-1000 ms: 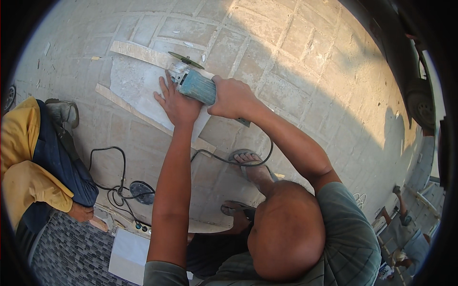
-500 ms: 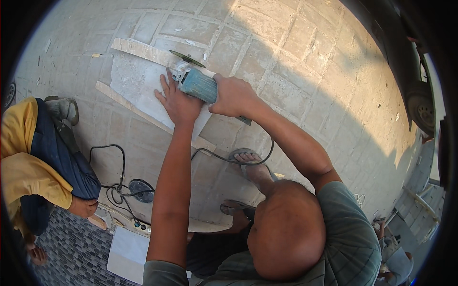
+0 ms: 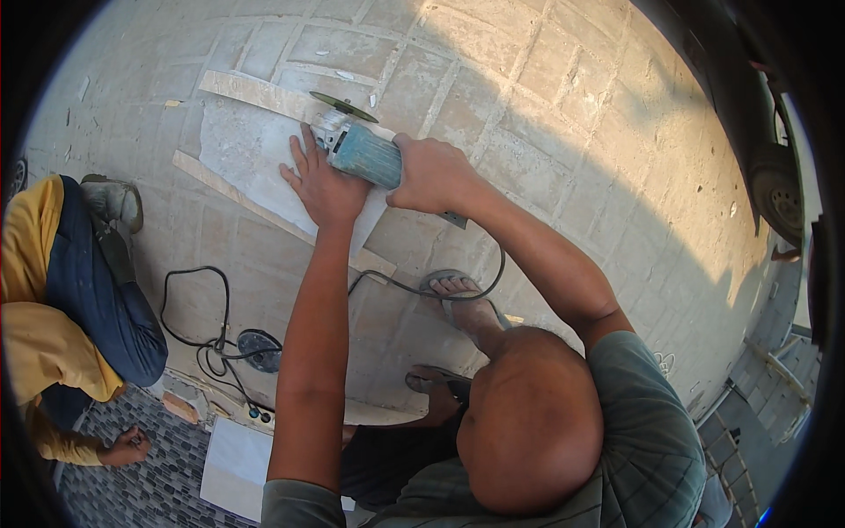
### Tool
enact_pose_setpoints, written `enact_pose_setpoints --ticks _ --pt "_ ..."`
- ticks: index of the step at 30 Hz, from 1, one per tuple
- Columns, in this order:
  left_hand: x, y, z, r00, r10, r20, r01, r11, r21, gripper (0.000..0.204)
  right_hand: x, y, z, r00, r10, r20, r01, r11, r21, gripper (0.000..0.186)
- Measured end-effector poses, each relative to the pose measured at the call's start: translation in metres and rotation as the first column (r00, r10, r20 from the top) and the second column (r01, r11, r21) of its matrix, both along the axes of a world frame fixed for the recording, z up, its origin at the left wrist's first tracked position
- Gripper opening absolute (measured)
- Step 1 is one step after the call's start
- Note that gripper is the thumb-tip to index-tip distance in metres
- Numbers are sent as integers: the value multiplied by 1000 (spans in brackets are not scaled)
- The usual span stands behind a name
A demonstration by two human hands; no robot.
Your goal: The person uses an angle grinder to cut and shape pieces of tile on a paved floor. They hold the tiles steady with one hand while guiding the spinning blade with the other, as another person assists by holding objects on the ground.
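Note:
My right hand (image 3: pixel 434 176) is wrapped round the body of a teal angle grinder (image 3: pixel 368 157). The grinder's thin dark disc (image 3: pixel 343 106) stands over the far edge of a pale tile (image 3: pixel 236 141) on the ground. My left hand (image 3: pixel 329 187) lies on the tile with fingers spread, close beside the grinder's head; whether it also touches the tool I cannot tell. One narrow beige strip (image 3: pixel 251 91) runs along the tile's far side, and another strip (image 3: pixel 233 197) lies along its near side. The grinder's black cord (image 3: pixel 501 264) curves back from my right hand.
A co-worker in yellow and dark blue (image 3: pixel 92 273) crouches at the left, one hand (image 3: pixel 128 446) low over a dark mosaic surface (image 3: pixel 167 475). Cord loops and a round dark disc (image 3: pixel 260 349) lie near a socket strip (image 3: pixel 260 414). A vehicle wheel (image 3: pixel 778 195) stands far right.
The co-worker's hand has dropped from near the knee to lower over the mosaic surface, and the leg has shifted left. My hands and the grinder look nearly unmoved.

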State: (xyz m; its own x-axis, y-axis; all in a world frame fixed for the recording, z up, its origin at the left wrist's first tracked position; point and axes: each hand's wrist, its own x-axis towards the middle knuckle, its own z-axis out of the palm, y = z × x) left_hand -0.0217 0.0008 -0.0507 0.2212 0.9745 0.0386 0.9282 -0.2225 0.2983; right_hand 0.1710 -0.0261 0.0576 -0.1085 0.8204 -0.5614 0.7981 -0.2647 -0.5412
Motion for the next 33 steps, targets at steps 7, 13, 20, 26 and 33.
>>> enact_pose_setpoints --ticks 7,13,20,26,33 --pt "0 1 -4 1000 2 12 -3 1000 12 106 6 -5 -3 1000 -21 -14 21 1000 -18 72" --pt "1 1 -5 1000 0 18 -1 1000 19 109 8 -8 -4 1000 -25 -12 25 1000 -18 71" --pt "0 1 -5 1000 0 17 0 1000 28 110 9 -9 -4 1000 -18 -11 18 999 -26 71" --pt "1 0 -3 1000 9 26 -9 1000 20 114 11 -11 -3 1000 -15 -7 14 999 -33 72" --pt "3 0 1 999 11 44 -12 1000 16 116 13 -12 -2 1000 -9 -4 9 1000 -22 66"
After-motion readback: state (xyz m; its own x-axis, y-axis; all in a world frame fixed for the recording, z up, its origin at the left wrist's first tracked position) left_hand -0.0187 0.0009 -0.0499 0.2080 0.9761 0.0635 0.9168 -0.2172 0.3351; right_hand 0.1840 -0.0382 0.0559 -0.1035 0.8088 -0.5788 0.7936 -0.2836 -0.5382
